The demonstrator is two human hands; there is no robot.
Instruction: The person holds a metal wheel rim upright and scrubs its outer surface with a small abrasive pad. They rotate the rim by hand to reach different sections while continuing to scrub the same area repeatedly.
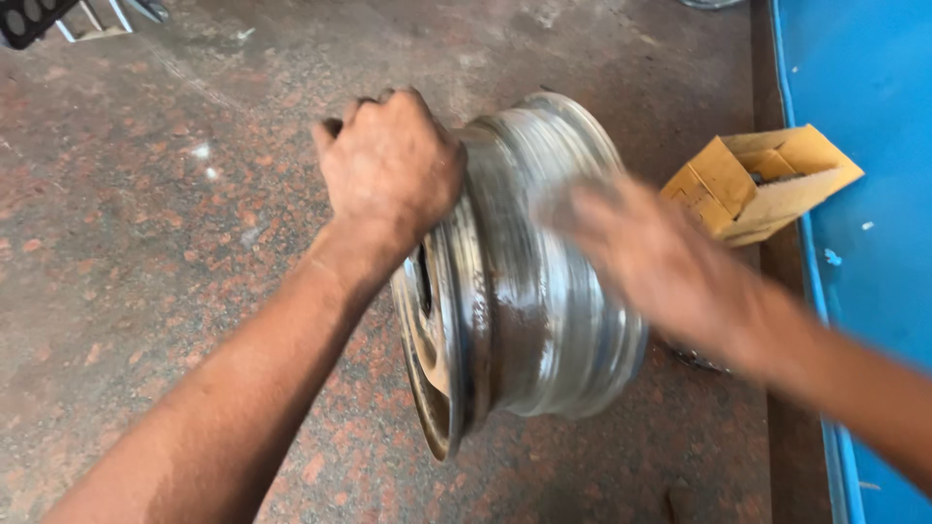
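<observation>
A bare silver steel wheel rim stands upright on its edge on a speckled reddish stone floor. My left hand is closed over the top of the rim's near flange, holding it upright. My right hand is blurred with motion over the rim's barrel, fingers spread flat against or just above the metal. I cannot tell whether it touches the metal. The barrel looks wet or oily in its groove.
An open yellow-brown cardboard box lies on the floor right of the rim. A blue surface runs down the right edge. A dark object and a metal frame sit at the top left corner.
</observation>
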